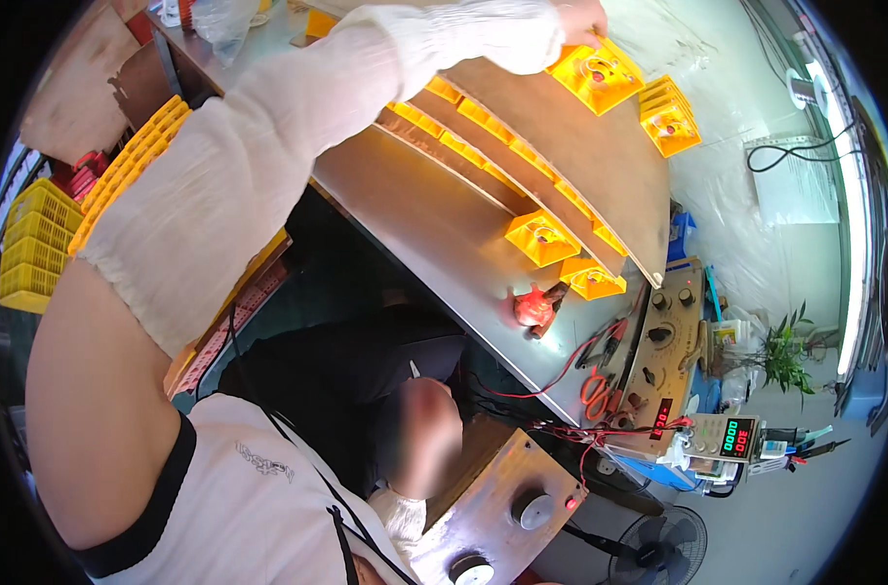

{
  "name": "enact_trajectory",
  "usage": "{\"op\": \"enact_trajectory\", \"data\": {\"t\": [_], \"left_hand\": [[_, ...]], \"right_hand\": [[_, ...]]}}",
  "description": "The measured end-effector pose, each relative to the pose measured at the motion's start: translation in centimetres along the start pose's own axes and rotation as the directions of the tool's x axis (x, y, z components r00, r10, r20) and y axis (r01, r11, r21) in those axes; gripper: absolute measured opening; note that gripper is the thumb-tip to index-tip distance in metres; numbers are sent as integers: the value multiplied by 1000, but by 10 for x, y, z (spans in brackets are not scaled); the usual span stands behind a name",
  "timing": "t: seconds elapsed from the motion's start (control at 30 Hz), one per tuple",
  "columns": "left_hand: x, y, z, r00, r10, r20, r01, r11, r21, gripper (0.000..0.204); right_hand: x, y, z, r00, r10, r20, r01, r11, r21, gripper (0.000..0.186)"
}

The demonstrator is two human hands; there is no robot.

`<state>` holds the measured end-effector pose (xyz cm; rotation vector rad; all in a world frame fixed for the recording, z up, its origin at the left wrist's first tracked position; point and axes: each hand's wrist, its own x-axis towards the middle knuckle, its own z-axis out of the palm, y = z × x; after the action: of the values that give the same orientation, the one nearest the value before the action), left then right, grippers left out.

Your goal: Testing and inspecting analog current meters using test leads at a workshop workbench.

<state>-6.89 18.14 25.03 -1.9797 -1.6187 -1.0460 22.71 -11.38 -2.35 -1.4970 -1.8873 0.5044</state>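
My left arm, in a loose white sleeve, stretches across to the far right. My left hand (582, 21) is at the top edge, partly cut off, its fingers closed on the rim of a yellow plastic box (600, 76). Inside that box sits something small and reddish. Beside it, a stack of similar yellow boxes (670, 119) stands on the top board. My right hand (429, 439) is low near my lap, partly blurred and curled closed. A thin pale-tipped thing (414, 370) sticks out from it; its kind cannot be made out.
Tiered brown boards (561, 136) hold more yellow boxes (541, 237) over the metal bench. A red lump (534, 307), orange-handled scissors (595, 392), a knobbed panel (663, 336) and a power supply (722, 437) lie right. A metal box with knobs (497, 507) and fan (658, 546) are near.
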Motion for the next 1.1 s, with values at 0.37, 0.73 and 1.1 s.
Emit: {"op": "enact_trajectory", "data": {"t": [0.37,0.73,1.1], "left_hand": [[-88,19,-50,957,163,241,-103,965,-242,80],[-264,25,-16,997,66,-27,-69,789,-611,116],[-325,60,50,990,-74,122,123,873,-472,101]], "right_hand": [[-7,31,-19,994,96,48,-89,986,-143,19],[40,-46,5,967,229,-107,-196,946,257,18],[75,-68,38,998,-50,-49,60,969,240,19]]}}
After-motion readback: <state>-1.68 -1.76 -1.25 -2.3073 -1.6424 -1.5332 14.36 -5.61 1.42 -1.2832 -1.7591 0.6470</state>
